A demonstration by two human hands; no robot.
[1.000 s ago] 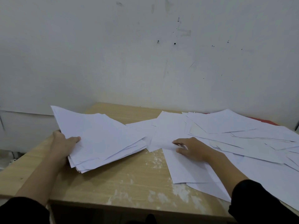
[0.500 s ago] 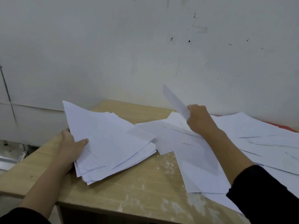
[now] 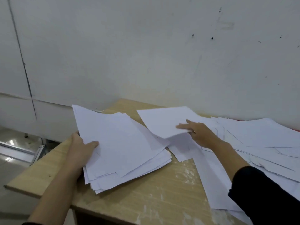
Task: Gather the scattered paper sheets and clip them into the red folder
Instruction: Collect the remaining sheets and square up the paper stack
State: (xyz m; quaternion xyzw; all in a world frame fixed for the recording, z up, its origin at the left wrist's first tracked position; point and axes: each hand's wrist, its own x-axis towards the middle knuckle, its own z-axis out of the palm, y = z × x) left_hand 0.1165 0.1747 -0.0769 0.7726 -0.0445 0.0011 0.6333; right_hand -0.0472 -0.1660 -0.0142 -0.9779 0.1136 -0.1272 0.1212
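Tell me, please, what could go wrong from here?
1. The left hand holds the stack by one edge only; its sheets are fanned unevenly, so some could slip out.
2. The right hand pinches the single sheet near one corner; it may bend or land crooked on the stack.
3. The loose sheets lie beneath the right sleeve near the table front; the sleeve might sweep them off.
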